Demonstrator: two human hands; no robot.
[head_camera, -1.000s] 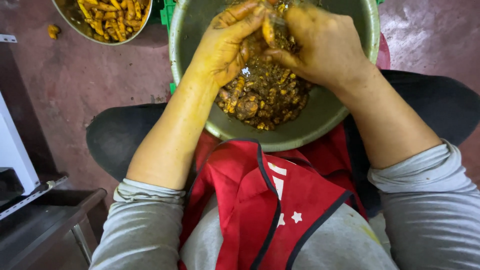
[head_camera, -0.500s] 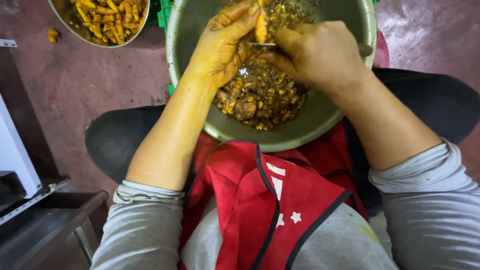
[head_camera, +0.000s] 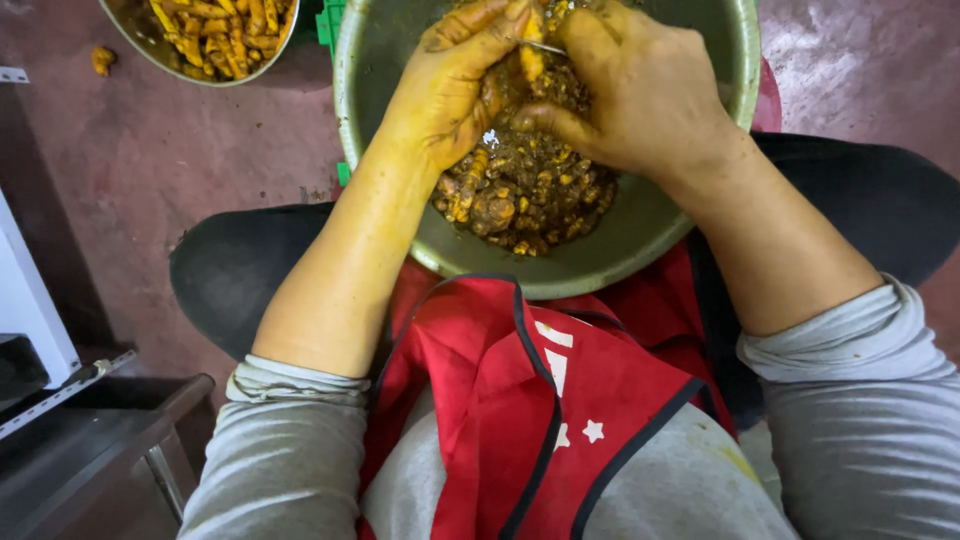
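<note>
A large metal bowl (head_camera: 640, 240) rests on my lap and holds a heap of brown, unpeeled turmeric roots (head_camera: 525, 190). Above the heap, my left hand (head_camera: 450, 90), stained yellow, pinches an orange, partly peeled turmeric piece (head_camera: 532, 55) between thumb and fingers. My right hand (head_camera: 630, 85) grips a thin metal blade (head_camera: 545, 45) whose tip lies against that piece. Both hands meet over the far half of the bowl.
A second metal bowl (head_camera: 200, 40) with peeled orange turmeric sits at the top left on the reddish floor. One loose turmeric bit (head_camera: 100, 60) lies beside it. A green crate edge (head_camera: 330, 25) shows behind the big bowl. A metal stand (head_camera: 90, 440) is at lower left. A red apron (head_camera: 540, 400) covers my lap.
My right hand has shifted over the turmeric piece and turned, the blade now showing against it. My left hand keeps holding the piece in nearly the same place.
</note>
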